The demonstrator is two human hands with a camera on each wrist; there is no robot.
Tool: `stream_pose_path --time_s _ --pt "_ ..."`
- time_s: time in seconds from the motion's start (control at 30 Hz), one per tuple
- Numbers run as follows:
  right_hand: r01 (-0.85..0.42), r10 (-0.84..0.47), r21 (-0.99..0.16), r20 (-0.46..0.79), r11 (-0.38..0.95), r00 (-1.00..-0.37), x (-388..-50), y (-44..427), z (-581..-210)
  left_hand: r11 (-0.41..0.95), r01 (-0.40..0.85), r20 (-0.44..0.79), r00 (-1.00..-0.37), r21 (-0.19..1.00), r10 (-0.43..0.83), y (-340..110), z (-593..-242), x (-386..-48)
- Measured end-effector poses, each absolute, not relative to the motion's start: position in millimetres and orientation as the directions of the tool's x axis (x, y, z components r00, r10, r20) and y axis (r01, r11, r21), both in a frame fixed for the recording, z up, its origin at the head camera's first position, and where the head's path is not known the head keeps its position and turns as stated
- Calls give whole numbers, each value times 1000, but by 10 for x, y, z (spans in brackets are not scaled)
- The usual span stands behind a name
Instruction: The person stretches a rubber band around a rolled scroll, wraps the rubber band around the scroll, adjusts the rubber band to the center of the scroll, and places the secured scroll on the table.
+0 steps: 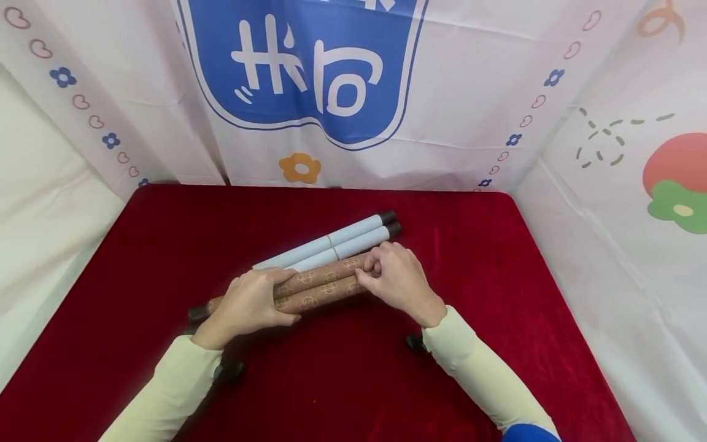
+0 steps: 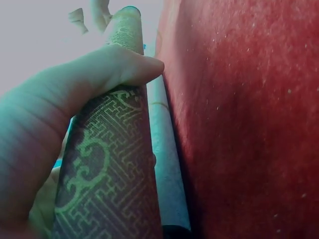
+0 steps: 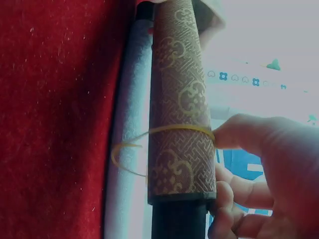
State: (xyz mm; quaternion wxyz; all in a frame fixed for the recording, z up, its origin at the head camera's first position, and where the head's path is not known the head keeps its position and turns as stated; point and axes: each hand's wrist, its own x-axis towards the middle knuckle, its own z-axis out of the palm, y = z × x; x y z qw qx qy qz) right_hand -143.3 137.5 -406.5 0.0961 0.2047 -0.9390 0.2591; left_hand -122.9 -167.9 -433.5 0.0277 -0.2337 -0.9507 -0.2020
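Two brown patterned scrolls with dark end knobs lie side by side, slanting up to the right. My left hand grips them near their left end, its thumb along the near side. At their right end is my right hand, fingers curled. A thin yellow rubber band circles a brown scroll near its black end in the right wrist view, with a loose loop sticking out. The right thumb and fingers pinch the band at the scroll's edge. Just behind lie two pale blue scrolls, tied with a band.
A red velvet cloth covers the table. White printed curtains stand behind it and at both sides. Small black pieces show beside each wrist.
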Motion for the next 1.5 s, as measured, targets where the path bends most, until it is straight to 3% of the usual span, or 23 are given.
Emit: stream_pose_path --time_s 0.33,0.57,0.7,1.0,1.2,1.5 --pt "-361 -295 -529 209 768 -932 -1249 1521 -4061 811 411 115 -909 418 401 -1634 -4390 -1174" --pt "-397 -328 -558 225 729 -918 -1159 1560 -4057 807 393 90 -914 441 396 -1618 -4498 -1151" --pt "-452 -347 -553 289 700 -892 -1182 1557 -4035 801 417 88 -902 429 422 -1567 -4570 -1155" --pt "-671 -438 -520 511 528 -740 -1306 1490 -3929 821 416 50 -901 390 432 -1214 -4523 -1229" --pt "-682 -418 -531 542 503 -730 -1321 1423 -3817 833 420 20 -896 360 444 -728 -4488 -1396" --pt "-682 -427 -608 533 407 -730 -1165 1347 -3705 731 422 -14 -862 536 507 -277 -4413 -1772"
